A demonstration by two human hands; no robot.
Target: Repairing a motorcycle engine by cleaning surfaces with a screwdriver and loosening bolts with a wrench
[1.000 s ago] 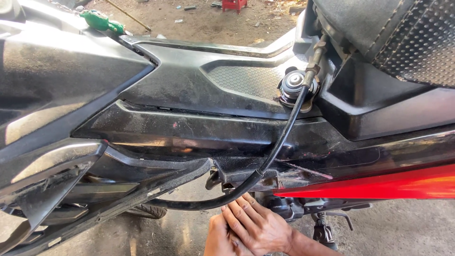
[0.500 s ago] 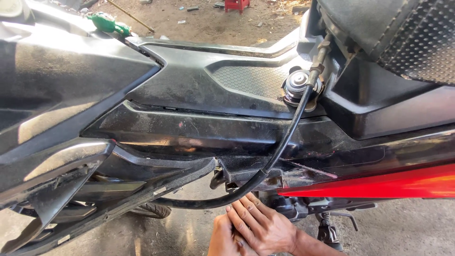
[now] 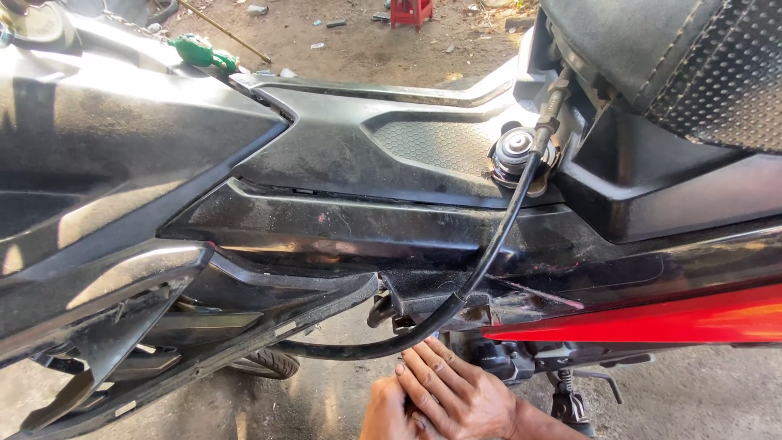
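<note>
Head camera, looking down the flank of a motorcycle: two bare hands meet low under the bodywork, just below a black cable [image 3: 489, 253]. The right hand [image 3: 456, 395] lies on top, fingers [image 3: 423, 367] flat and together, tips pointing up and left toward the cable's lowest bend. The left hand [image 3: 389, 411] sits partly beneath it, mostly covered; whether either hand grips anything cannot be told, and neither is closed around the cable.

The cable lies directly above the hands. Its long axis climbs up and to the right from the bend to a metal fitting [image 3: 517, 151] near the seat [image 3: 676, 57], while its lower end runs left under the black side panel [image 3: 342, 220]. The right hand is the nearer of the two, its fingertips just beside or touching the bend.

A red fairing [image 3: 676, 318] stands to the right of the hands, a tyre [image 3: 265, 363] to the left. Below is bare dirt ground [image 3: 342, 41], littered beyond the machine, where a green-handled tool [image 3: 199, 53] rests on the bodywork and a small red stool [image 3: 411, 12] stands.
</note>
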